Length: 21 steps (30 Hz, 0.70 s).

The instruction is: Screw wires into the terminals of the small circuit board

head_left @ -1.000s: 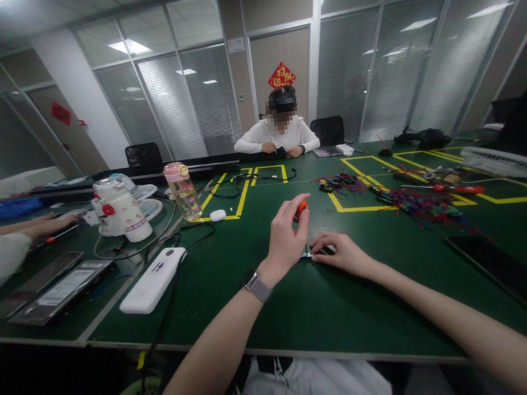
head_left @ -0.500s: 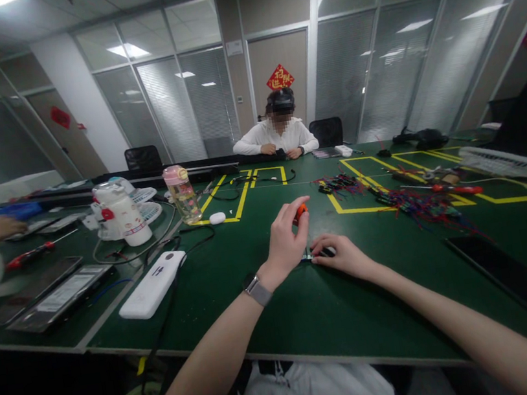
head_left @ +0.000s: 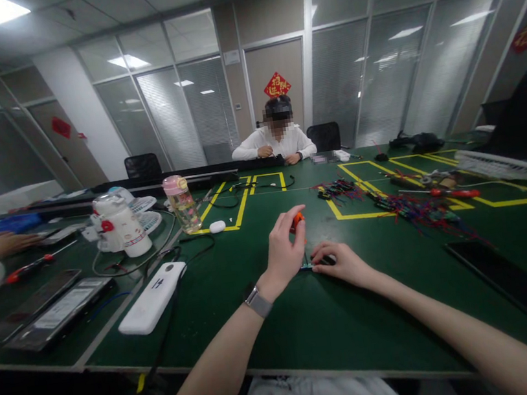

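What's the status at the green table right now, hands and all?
Left hand fingers closed on orange-handled tool, held upright. Right hand pressing small dark part flat on table. Nothing between the hands; wire bundle lies apart.

Dark green table (head_left: 273, 333), marked with bright yellow tape outlines (head_left: 240, 208). Orange-red screwdriver handle (head_left: 297, 221) between the fingers (head_left: 295, 214) of the left hand (head_left: 283, 250). Grey watch strap (head_left: 257, 301) on that wrist. White power bank (head_left: 153, 297), white mouse (head_left: 217, 226). Pink-capped clear bottle (head_left: 182, 203). White jug (head_left: 120, 225) with red spots. Tangle of red, blue and green wires (head_left: 417, 210). Red-handled screwdriver (head_left: 454, 193) at right. Black phone (head_left: 515, 280). Red diamond sign (head_left: 277, 84) on the beige door.
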{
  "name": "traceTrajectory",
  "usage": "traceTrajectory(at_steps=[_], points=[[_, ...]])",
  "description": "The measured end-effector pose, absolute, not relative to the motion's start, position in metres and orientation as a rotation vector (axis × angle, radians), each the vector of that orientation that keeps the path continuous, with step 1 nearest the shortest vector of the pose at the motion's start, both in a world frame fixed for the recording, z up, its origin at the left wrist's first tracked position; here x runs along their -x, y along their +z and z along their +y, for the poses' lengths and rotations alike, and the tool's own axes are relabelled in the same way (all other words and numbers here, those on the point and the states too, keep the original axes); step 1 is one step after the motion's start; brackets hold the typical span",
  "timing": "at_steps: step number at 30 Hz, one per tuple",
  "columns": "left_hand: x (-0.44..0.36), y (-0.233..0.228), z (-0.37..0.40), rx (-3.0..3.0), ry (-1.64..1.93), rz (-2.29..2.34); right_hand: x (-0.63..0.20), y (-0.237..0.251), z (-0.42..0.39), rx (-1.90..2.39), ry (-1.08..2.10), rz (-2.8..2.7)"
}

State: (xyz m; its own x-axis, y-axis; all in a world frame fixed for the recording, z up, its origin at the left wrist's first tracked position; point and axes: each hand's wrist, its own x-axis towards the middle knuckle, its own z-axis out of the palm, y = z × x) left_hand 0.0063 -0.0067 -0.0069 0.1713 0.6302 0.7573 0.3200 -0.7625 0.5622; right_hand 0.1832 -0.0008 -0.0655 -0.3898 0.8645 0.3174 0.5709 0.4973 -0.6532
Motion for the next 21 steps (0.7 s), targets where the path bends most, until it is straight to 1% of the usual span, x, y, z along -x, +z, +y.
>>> traceTrajectory(at_steps=[21], points=[[-0.0065,-0.0084,-0.0058,-2.178,1.64,0.902,-0.1839,-0.0678,0.0013,1.142,0.597,-2.103]])
